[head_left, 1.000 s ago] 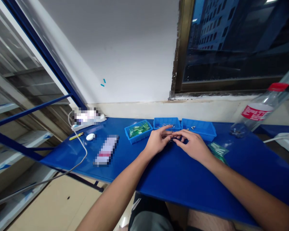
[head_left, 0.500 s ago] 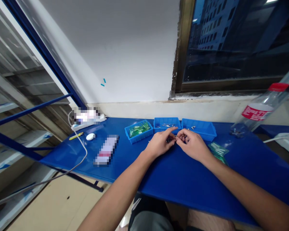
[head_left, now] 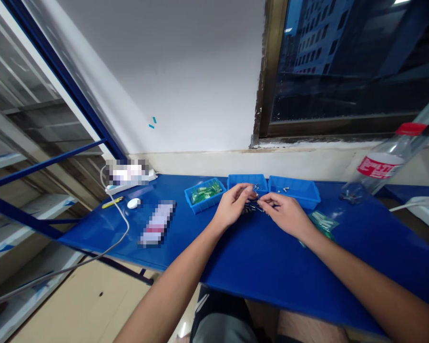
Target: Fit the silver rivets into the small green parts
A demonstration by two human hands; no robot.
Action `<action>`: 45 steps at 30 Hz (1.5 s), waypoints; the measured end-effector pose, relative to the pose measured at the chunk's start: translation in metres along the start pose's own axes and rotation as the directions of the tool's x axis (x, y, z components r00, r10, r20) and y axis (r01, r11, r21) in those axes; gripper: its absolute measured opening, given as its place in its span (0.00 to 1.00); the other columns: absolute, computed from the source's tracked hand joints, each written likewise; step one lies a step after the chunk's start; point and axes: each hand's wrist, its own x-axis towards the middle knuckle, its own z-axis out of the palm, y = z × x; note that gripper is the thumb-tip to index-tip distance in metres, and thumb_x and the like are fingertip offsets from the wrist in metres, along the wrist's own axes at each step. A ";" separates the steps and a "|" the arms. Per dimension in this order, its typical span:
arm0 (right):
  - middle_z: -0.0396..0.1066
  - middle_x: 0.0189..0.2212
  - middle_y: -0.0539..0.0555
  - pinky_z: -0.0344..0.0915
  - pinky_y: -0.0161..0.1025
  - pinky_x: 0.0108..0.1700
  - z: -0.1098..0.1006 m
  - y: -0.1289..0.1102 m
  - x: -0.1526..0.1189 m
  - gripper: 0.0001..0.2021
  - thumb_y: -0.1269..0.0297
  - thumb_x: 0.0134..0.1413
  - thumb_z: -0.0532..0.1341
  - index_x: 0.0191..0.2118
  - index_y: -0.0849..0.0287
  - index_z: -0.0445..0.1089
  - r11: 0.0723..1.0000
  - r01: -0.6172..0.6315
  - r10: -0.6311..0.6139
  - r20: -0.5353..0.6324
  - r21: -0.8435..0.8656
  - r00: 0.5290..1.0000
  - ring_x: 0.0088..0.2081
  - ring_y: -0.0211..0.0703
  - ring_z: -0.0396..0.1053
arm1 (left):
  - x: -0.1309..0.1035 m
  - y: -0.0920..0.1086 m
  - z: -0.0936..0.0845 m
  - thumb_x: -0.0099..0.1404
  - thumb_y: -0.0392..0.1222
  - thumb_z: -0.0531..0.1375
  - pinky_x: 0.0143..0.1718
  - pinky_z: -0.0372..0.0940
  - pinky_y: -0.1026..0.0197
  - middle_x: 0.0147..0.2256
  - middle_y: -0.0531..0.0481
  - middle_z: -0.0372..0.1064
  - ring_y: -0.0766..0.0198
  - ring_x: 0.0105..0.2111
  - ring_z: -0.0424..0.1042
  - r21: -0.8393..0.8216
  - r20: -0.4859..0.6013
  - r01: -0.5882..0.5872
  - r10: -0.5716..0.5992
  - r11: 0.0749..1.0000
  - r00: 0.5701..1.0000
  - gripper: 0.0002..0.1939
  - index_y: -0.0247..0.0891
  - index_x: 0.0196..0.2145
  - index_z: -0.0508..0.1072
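Observation:
My left hand (head_left: 233,205) is closed in a pinch, its fingertips close to the front of the middle blue bin (head_left: 246,179). Just to its right, my right hand (head_left: 284,212) is also closed, thumb and forefinger together. Whatever sits between the fingertips is small, thin and metallic; its kind cannot be made out. Below the fingers, small metal pieces (head_left: 249,208) lie on the blue table (head_left: 250,271). The middle bin holds thin metal pieces, partly hidden by my left hand. A few small metal parts (head_left: 285,189) lie in the right blue bin (head_left: 312,200).
The left blue bin (head_left: 200,208) holds green packets (head_left: 206,191). By my right forearm lies a clear-and-green bag (head_left: 323,223). A plastic bottle (head_left: 379,164) stands at right. At left are a blurred flat object (head_left: 159,221), a yellow cutter (head_left: 112,203), a white oval object (head_left: 133,203) and a cable (head_left: 127,228).
My left hand has curled its raised fingers and shifted slightly left. The fingertips of both hands are a little farther apart, uncovering metal pieces beneath them.

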 end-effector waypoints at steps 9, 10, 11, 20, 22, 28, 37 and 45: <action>0.78 0.26 0.53 0.68 0.41 0.28 -0.004 0.005 0.012 0.20 0.42 0.65 0.61 0.36 0.56 0.75 0.980 -0.143 0.153 -0.066 0.136 0.986 0.24 0.44 0.72 | -0.004 -0.012 -0.007 0.71 0.41 0.62 0.57 0.69 0.50 0.52 0.41 0.78 0.51 0.52 0.76 0.601 0.336 -0.348 0.168 0.719 0.927 0.16 0.38 0.54 0.78; 0.76 0.24 0.52 0.66 0.40 0.27 -0.004 0.002 0.012 0.21 0.42 0.65 0.60 0.33 0.55 0.74 0.985 -0.154 0.160 -0.076 0.083 0.984 0.22 0.43 0.71 | -0.004 -0.014 -0.006 0.70 0.41 0.62 0.58 0.68 0.50 0.54 0.40 0.78 0.51 0.54 0.76 0.605 0.363 -0.366 0.164 0.707 0.917 0.16 0.38 0.55 0.78; 0.75 0.22 0.51 0.65 0.40 0.27 -0.004 -0.001 0.012 0.22 0.42 0.66 0.59 0.30 0.55 0.73 0.988 -0.153 0.154 -0.085 0.017 0.984 0.21 0.43 0.70 | -0.004 -0.016 -0.005 0.70 0.40 0.62 0.59 0.68 0.51 0.54 0.40 0.77 0.51 0.54 0.75 0.610 0.382 -0.378 0.159 0.696 0.910 0.17 0.39 0.55 0.78; 0.76 0.24 0.50 0.62 0.40 0.31 -0.005 -0.010 0.001 0.19 0.49 0.70 0.58 0.32 0.54 0.75 0.967 0.004 -0.021 -0.065 -0.254 0.998 0.25 0.44 0.72 | -0.002 -0.017 -0.004 0.70 0.32 0.61 0.51 0.69 0.56 0.45 0.45 0.81 0.56 0.46 0.79 0.681 0.419 -0.408 0.133 0.608 0.898 0.13 0.40 0.48 0.81; 0.77 0.24 0.50 0.62 0.39 0.31 -0.005 -0.008 0.000 0.19 0.48 0.69 0.58 0.33 0.54 0.75 0.968 0.008 -0.026 -0.070 -0.249 0.997 0.26 0.44 0.72 | -0.002 -0.016 -0.004 0.70 0.33 0.61 0.52 0.68 0.56 0.44 0.46 0.81 0.56 0.46 0.79 0.703 0.409 -0.400 0.127 0.588 0.904 0.11 0.41 0.48 0.80; 0.77 0.24 0.52 0.63 0.39 0.30 -0.005 -0.006 -0.001 0.20 0.47 0.69 0.58 0.32 0.55 0.76 0.973 0.036 -0.053 -0.069 -0.227 0.996 0.25 0.44 0.71 | -0.002 -0.015 -0.003 0.70 0.32 0.60 0.49 0.70 0.58 0.42 0.47 0.81 0.57 0.44 0.80 0.732 0.417 -0.402 0.106 0.551 0.903 0.11 0.40 0.46 0.79; 0.76 0.24 0.49 0.63 0.39 0.30 -0.005 -0.008 -0.003 0.17 0.50 0.69 0.59 0.33 0.54 0.76 0.978 0.004 -0.017 -0.060 -0.206 0.998 0.26 0.43 0.72 | -0.003 -0.013 -0.007 0.72 0.30 0.57 0.49 0.72 0.59 0.48 0.45 0.81 0.56 0.47 0.80 0.670 0.436 -0.405 0.112 0.622 0.893 0.15 0.38 0.52 0.78; 0.78 0.28 0.50 0.68 0.40 0.33 -0.004 -0.003 -0.003 0.12 0.55 0.68 0.60 0.37 0.54 0.76 0.978 0.029 -0.043 -0.065 -0.208 0.997 0.29 0.44 0.75 | -0.002 -0.015 -0.008 0.70 0.26 0.57 0.55 0.73 0.54 0.49 0.43 0.80 0.56 0.50 0.80 0.500 0.334 -0.363 0.211 0.786 0.918 0.17 0.37 0.50 0.79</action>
